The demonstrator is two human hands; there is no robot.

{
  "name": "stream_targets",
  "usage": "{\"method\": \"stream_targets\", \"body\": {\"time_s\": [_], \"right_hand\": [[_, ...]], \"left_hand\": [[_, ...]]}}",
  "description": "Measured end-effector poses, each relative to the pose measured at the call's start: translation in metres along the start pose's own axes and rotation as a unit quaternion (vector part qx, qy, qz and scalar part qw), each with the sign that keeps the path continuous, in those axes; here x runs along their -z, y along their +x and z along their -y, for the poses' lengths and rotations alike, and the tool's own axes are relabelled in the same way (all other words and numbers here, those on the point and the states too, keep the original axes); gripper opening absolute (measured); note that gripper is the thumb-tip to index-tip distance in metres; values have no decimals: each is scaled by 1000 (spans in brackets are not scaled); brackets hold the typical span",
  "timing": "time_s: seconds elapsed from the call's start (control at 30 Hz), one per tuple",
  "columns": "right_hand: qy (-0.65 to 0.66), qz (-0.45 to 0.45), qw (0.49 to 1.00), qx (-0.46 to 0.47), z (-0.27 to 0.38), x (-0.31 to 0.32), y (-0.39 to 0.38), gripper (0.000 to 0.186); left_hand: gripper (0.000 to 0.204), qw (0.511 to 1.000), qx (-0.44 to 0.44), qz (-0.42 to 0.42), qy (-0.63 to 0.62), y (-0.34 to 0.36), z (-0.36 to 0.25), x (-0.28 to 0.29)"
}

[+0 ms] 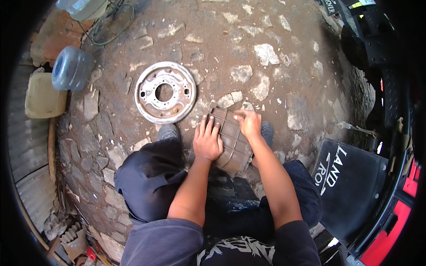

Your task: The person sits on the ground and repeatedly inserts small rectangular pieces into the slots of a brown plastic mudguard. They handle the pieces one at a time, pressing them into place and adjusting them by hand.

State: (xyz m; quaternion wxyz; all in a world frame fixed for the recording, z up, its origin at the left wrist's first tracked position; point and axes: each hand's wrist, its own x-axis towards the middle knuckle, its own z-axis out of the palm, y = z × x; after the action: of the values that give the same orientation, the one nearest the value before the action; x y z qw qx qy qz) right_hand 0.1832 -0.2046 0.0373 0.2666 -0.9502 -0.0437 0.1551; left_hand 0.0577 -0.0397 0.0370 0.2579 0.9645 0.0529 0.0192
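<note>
Hands on ribbed brown metal housing (233,144), which sits on stone ground between person's two grey shoes. Left hand (207,141) flat on housing's left side, fingers spread, pressing, not gripping. Right hand (249,124) at housing's upper right edge, fingers curled over rim. Round rusty backing plate (165,91) lies up-left of housing, apart from it. Blue water jug (71,68) and beige canister (43,95) far left of housing. Black mud flap (350,186) right of housing.

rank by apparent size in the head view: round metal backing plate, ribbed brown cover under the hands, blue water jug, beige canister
1. round metal backing plate
2. ribbed brown cover, partly hidden by both hands
3. beige canister and blue water jug: too alike to rank
</note>
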Motion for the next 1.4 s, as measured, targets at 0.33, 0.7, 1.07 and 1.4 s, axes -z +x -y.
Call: {"method": "stream_targets", "body": {"time_s": [0.33,0.7,1.07,1.4], "right_hand": [[-59,56,995,-62,10,15,6,18],[-9,86,996,-8,4,19,4,17],[-7,72,997,-16,-5,13,5,21],[-70,73,995,-16,9,15,4,17]], "left_hand": [[54,1000,4,22,-1,2,6,0],[54,999,11,32,-2,-2,7,-5],[50,1000,8,17,-25,-1,5,-2],[52,999,13,19,-22,-1,7,-3]]}}
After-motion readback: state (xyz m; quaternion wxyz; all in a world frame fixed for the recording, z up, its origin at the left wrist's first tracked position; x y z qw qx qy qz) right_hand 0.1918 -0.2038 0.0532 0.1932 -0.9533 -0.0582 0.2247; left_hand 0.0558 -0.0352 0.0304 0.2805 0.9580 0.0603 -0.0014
